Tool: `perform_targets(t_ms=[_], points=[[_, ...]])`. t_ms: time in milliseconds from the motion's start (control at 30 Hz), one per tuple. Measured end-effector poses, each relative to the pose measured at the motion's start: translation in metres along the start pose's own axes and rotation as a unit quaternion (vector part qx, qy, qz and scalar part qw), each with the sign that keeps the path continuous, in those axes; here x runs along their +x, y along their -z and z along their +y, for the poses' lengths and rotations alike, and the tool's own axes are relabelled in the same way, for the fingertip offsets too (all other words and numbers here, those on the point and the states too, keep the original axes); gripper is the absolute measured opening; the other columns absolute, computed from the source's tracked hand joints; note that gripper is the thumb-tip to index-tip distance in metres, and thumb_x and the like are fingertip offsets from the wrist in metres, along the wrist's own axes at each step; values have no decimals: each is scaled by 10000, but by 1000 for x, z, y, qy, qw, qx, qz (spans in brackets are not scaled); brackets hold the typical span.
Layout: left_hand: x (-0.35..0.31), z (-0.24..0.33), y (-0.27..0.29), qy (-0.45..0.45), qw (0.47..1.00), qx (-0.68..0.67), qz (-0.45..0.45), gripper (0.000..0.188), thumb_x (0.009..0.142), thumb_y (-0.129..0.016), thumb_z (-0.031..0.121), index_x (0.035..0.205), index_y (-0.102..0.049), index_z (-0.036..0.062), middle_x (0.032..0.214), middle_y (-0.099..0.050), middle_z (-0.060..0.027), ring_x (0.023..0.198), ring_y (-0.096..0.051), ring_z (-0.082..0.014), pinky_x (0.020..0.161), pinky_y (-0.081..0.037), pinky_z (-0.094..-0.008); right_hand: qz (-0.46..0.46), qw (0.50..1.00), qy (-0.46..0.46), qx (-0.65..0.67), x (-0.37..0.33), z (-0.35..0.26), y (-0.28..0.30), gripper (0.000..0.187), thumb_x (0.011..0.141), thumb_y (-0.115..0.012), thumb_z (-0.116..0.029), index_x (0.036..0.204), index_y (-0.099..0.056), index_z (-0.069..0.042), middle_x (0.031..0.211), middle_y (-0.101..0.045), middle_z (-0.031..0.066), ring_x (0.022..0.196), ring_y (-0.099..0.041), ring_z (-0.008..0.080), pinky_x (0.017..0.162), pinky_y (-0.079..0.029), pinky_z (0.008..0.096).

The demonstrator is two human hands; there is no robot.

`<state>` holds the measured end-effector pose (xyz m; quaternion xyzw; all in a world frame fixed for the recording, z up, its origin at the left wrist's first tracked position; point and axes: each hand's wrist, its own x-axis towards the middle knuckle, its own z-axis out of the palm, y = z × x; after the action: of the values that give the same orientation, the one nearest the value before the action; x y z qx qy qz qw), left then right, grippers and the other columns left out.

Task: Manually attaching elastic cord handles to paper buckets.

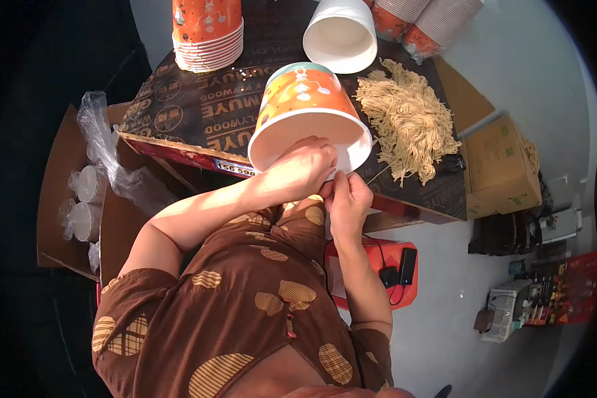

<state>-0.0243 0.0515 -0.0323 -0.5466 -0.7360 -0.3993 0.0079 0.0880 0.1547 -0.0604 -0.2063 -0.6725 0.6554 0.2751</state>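
An orange paper bucket (305,93) with printed figures and a white inside lies tilted at the table's near edge, its wide mouth facing me. My left hand (305,162) reaches into the mouth by the lower rim, fingers curled in. Close against it, at the same rim, my right hand (346,199) is closed in a pinch, thumb toward the bucket. What the fingertips of both hands hold is too small and covered to make out. Right of the bucket lies a heap of beige twisted cords (408,119), and a thin strand shows between the heap and the rim.
Nested orange buckets (209,33) stand at the table's back left. A white-lined bucket (340,40) lies behind, near more stacked buckets (438,26). An open carton (69,199) with wrapped white cups is left; another carton (504,169) is right. A red stool (404,265) holds a black device.
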Motion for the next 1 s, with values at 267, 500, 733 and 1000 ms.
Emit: perform_targets(t_ms=[267, 500, 733, 1000], points=[[15, -13, 9, 16, 1000, 6, -2, 120, 826, -582, 94, 813, -583, -25, 744, -605, -215, 709, -621, -386, 642, -494, -444, -52, 960, 67, -265, 33, -21, 5, 276, 905, -601, -145, 710, -560, 47, 623, -632, 203, 566, -650, 331, 544, -493, 419], [22, -32, -10, 106, 994, 0, -31, 153, 876, -563, 144, 909, -595, -3, 769, -619, -212, 705, -630, -391, 612, -488, -434, 21, 910, 178, -375, 27, -19, 18, 263, 902, -649, -232, 846, -629, 24, 680, -641, 227, 671, -657, 408, 599, -502, 481], [15, -30, -3, -216, 699, 682, -5, 147, 780, -574, 119, 821, -615, -15, 705, -613, -122, 640, -637, -261, 572, -499, -377, -20, 913, 150, -378, 52, -16, 22, 325, 945, -572, -242, 831, -657, 50, 714, -621, 279, 695, -630, 455, 610, -491, 502], [29, -17, 5, 126, 991, 39, 29, 141, 773, -570, 106, 711, -586, -20, 623, -548, -100, 552, -538, -225, 513, -445, -320, -47, 912, 133, -384, 84, -14, 11, 360, 941, -577, -265, 827, -656, 68, 756, -627, 298, 755, -623, 487, 663, -482, 537]])
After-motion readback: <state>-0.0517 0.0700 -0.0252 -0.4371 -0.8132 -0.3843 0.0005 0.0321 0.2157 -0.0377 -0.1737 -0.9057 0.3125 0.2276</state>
